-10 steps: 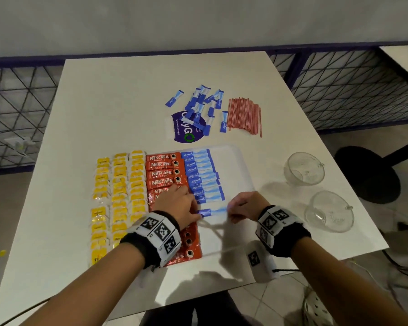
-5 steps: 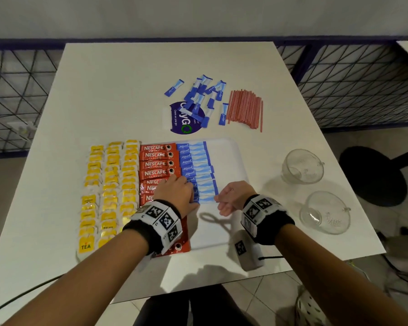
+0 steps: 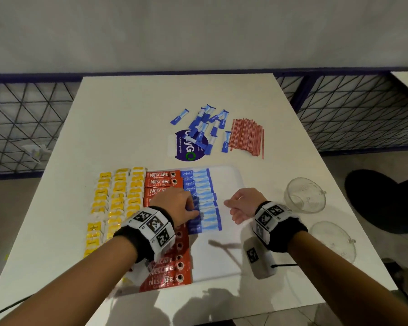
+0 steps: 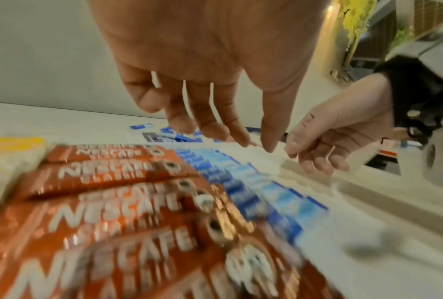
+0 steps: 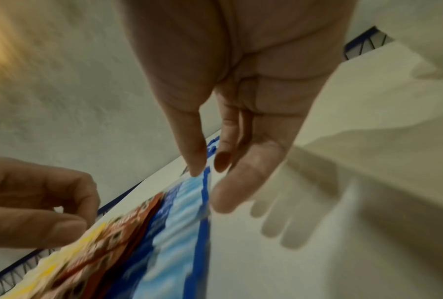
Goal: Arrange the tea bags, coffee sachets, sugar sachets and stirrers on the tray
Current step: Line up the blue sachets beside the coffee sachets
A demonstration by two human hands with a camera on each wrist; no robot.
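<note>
On the tray (image 3: 231, 252), running left to right, yellow tea bags (image 3: 118, 203) fill the nine o'clock side, red coffee sachets (image 3: 161, 182) form the next column, and a column of blue sugar sachets (image 3: 205, 198) lies near the middle; the three o'clock side of the tray is bare. Loose sugar sachets (image 3: 205, 128) and the red stirrers (image 3: 246, 136) are seen at twelve o'clock, off the tray on the counter (image 3: 132, 118).

The left hand (image 3: 177, 205) is held over the seam between coffee and sugar with its fingers spread loosely and pointing down; nothing is gripped. The right hand (image 3: 242, 204) is held just to the three o'clock side of the sugar column, fingers relaxed and together, empty.

A risk is judged here: the sugar sachets overlap like shingles, so a fingertip dragged across them could fan the column out or push it over the coffee sachets. A wrist band or sleeve passing low could also scatter the near coffee sachets, and the two glass cups (image 3: 304, 196) at three o'clock could be knocked by the right forearm.

The stirrers, the cups and the tea bags' full extent are shown only by the head view. Only in the left wrist view are the left fingertips (image 4: 268, 145) seen, and whether they touch the sachets cannot be told. The gap between the right fingers (image 5: 197, 161) and the sachet edge is shown only by the right wrist view
</note>
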